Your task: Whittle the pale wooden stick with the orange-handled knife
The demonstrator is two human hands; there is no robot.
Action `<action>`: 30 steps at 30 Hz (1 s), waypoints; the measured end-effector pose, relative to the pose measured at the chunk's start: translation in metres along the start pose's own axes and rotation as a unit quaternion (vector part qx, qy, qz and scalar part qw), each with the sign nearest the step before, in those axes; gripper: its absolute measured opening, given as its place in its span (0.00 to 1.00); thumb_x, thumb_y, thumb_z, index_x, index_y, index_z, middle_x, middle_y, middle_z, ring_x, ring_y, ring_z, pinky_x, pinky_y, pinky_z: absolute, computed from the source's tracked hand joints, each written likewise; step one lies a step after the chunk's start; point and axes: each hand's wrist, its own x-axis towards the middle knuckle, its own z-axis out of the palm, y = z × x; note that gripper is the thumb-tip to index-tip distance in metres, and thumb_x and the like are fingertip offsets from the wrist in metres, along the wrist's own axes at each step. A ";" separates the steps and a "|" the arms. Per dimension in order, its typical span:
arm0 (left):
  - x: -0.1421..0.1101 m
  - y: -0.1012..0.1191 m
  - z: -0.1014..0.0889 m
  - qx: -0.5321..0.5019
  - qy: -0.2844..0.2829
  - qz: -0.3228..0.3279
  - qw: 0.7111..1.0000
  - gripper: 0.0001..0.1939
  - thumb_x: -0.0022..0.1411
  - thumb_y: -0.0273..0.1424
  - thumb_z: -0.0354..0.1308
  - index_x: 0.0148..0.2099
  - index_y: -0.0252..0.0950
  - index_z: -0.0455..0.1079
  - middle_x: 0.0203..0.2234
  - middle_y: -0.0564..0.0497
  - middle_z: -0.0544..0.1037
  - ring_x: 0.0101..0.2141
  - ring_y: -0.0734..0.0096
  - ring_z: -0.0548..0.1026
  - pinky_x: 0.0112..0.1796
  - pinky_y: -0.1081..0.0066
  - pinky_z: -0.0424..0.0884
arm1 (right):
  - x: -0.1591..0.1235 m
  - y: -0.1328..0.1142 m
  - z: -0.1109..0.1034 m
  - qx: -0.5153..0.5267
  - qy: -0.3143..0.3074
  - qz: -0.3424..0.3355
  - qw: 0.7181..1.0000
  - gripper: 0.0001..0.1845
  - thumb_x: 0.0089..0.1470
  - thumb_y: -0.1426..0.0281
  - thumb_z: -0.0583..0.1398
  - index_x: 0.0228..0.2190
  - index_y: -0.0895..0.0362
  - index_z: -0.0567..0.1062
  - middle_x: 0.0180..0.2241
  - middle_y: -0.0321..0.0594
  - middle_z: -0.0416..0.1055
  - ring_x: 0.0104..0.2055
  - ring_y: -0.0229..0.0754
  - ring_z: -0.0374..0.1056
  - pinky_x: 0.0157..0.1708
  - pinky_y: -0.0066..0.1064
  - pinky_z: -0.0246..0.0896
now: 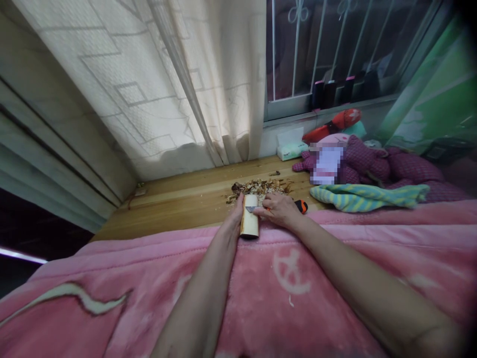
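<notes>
A pale, rounded piece of bamboo or wood [250, 223] with a brown strip along its left side points away from me at the blanket's far edge. My left hand [237, 211] grips its left side, with the fingers partly hidden behind it. In my right hand [279, 208] is a utility knife [302, 206]; its black and orange handle end sticks out on the right. The short grey blade lies against the pale upper face of the piece. Just beyond both hands, a heap of brown and cream shavings [264, 187] covers part of the wooden board [179, 206].
A pink blanket [261, 308] spreads across the front. To the right lie a striped cloth [368, 196], a purple plush toy [410, 166] and a blurred-out rectangle. A tissue pack [292, 150] stands by the barred window [328, 54]. Curtains [149, 74] hang at the left and back.
</notes>
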 end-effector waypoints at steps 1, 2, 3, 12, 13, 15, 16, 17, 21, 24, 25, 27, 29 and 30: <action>-0.001 0.000 0.000 0.022 0.006 0.009 1.000 0.23 0.60 0.45 0.40 0.33 0.33 0.67 0.10 0.52 0.68 0.10 0.74 0.65 0.14 0.76 0.61 | 0.000 0.000 -0.001 -0.002 -0.001 0.003 1.000 0.34 0.53 0.47 0.40 0.30 0.56 0.76 0.34 0.43 0.69 0.39 0.40 0.61 0.35 0.28 0.50; -0.002 0.001 0.000 0.042 0.010 0.015 0.999 0.23 0.60 0.45 0.40 0.33 0.32 0.67 0.10 0.51 0.69 0.10 0.73 0.66 0.14 0.75 0.61 | 0.001 0.000 -0.001 -0.004 -0.003 0.006 1.000 0.35 0.53 0.46 0.40 0.30 0.56 0.76 0.34 0.43 0.69 0.39 0.40 0.61 0.35 0.28 0.50; -0.003 0.001 0.000 0.057 0.009 0.014 0.998 0.24 0.60 0.46 0.39 0.33 0.32 0.67 0.11 0.51 0.69 0.10 0.72 0.66 0.14 0.75 0.62 | 0.001 0.000 -0.002 -0.006 -0.006 0.012 1.000 0.35 0.53 0.46 0.39 0.30 0.55 0.76 0.35 0.43 0.69 0.39 0.40 0.61 0.34 0.28 0.50; -0.009 0.003 0.000 0.107 -0.022 -0.013 0.994 0.28 0.60 0.47 0.35 0.32 0.30 0.67 0.11 0.47 0.69 0.12 0.68 0.69 0.16 0.72 0.64 | 0.004 0.016 0.001 -0.013 0.009 0.075 0.997 0.34 0.52 0.45 0.40 0.30 0.54 0.75 0.33 0.42 0.70 0.35 0.40 0.64 0.30 0.27 0.50; -0.010 0.003 0.000 0.113 -0.034 -0.021 0.993 0.29 0.60 0.47 0.34 0.31 0.30 0.67 0.12 0.46 0.70 0.13 0.68 0.69 0.16 0.72 0.64 | 0.004 0.019 0.001 -0.013 0.009 0.095 0.995 0.35 0.52 0.45 0.39 0.29 0.55 0.75 0.32 0.42 0.70 0.34 0.39 0.64 0.29 0.27 0.49; -0.011 0.003 0.000 0.117 -0.051 -0.031 0.991 0.29 0.60 0.48 0.33 0.29 0.30 0.66 0.12 0.46 0.70 0.13 0.68 0.69 0.16 0.72 0.65 | 0.005 0.024 0.002 -0.010 0.009 0.122 0.993 0.35 0.52 0.45 0.39 0.29 0.55 0.75 0.32 0.42 0.70 0.33 0.39 0.65 0.28 0.27 0.49; -0.011 0.003 0.000 0.115 -0.053 -0.031 0.991 0.29 0.60 0.48 0.34 0.29 0.31 0.66 0.12 0.46 0.70 0.13 0.69 0.69 0.16 0.72 0.65 | 0.005 0.025 0.002 -0.007 0.012 0.127 0.992 0.35 0.52 0.46 0.39 0.30 0.55 0.75 0.32 0.42 0.70 0.33 0.39 0.65 0.28 0.27 0.49; -0.011 0.003 0.000 0.111 -0.052 -0.030 0.992 0.29 0.60 0.48 0.34 0.28 0.31 0.65 0.12 0.46 0.70 0.13 0.69 0.69 0.16 0.72 0.65 | 0.005 0.025 0.002 -0.004 0.014 0.126 0.992 0.35 0.53 0.46 0.39 0.30 0.55 0.75 0.32 0.41 0.70 0.33 0.38 0.64 0.28 0.27 0.49; -0.013 0.003 -0.001 0.070 -0.035 -0.030 0.997 0.29 0.60 0.48 0.33 0.27 0.31 0.65 0.12 0.46 0.70 0.13 0.69 0.69 0.16 0.72 0.65 | 0.004 0.021 0.003 -0.003 0.023 0.106 0.994 0.32 0.54 0.48 0.41 0.29 0.55 0.75 0.32 0.41 0.70 0.34 0.38 0.64 0.30 0.27 0.50; -0.014 0.004 0.000 0.031 -0.026 -0.035 0.999 0.29 0.60 0.49 0.35 0.29 0.31 0.66 0.11 0.47 0.69 0.13 0.70 0.69 0.16 0.73 0.65 | 0.002 0.015 0.003 -0.009 0.024 0.072 0.997 0.32 0.53 0.47 0.41 0.28 0.55 0.75 0.32 0.41 0.70 0.35 0.38 0.63 0.30 0.27 0.49; -0.014 0.004 0.001 0.024 -0.021 -0.035 0.999 0.29 0.60 0.48 0.35 0.29 0.31 0.66 0.11 0.48 0.69 0.12 0.70 0.68 0.15 0.73 0.64 | 0.002 0.013 0.002 -0.010 0.022 0.053 0.998 0.32 0.53 0.47 0.41 0.28 0.55 0.75 0.32 0.41 0.70 0.35 0.38 0.63 0.30 0.27 0.49; -0.013 0.005 0.003 0.019 -0.003 -0.031 0.999 0.27 0.61 0.47 0.35 0.29 0.31 0.66 0.10 0.49 0.68 0.11 0.71 0.67 0.14 0.74 0.63 | 0.001 0.008 0.001 -0.008 0.011 0.014 1.000 0.33 0.53 0.47 0.40 0.29 0.55 0.75 0.31 0.42 0.70 0.35 0.38 0.63 0.30 0.27 0.49; -0.011 0.004 0.004 0.012 0.011 -0.026 1.000 0.26 0.61 0.45 0.36 0.29 0.31 0.66 0.10 0.50 0.68 0.10 0.73 0.65 0.13 0.75 0.61 | 0.000 0.003 0.000 -0.004 0.000 -0.011 1.000 0.34 0.53 0.47 0.40 0.29 0.55 0.76 0.32 0.42 0.70 0.35 0.39 0.63 0.31 0.27 0.48; -0.009 0.004 0.004 0.002 0.014 -0.024 1.000 0.25 0.62 0.44 0.36 0.30 0.31 0.66 0.10 0.51 0.68 0.09 0.74 0.64 0.13 0.75 0.60 | 0.000 0.001 0.000 -0.003 -0.007 -0.018 1.000 0.34 0.53 0.47 0.40 0.30 0.55 0.76 0.32 0.42 0.71 0.35 0.39 0.64 0.31 0.27 0.48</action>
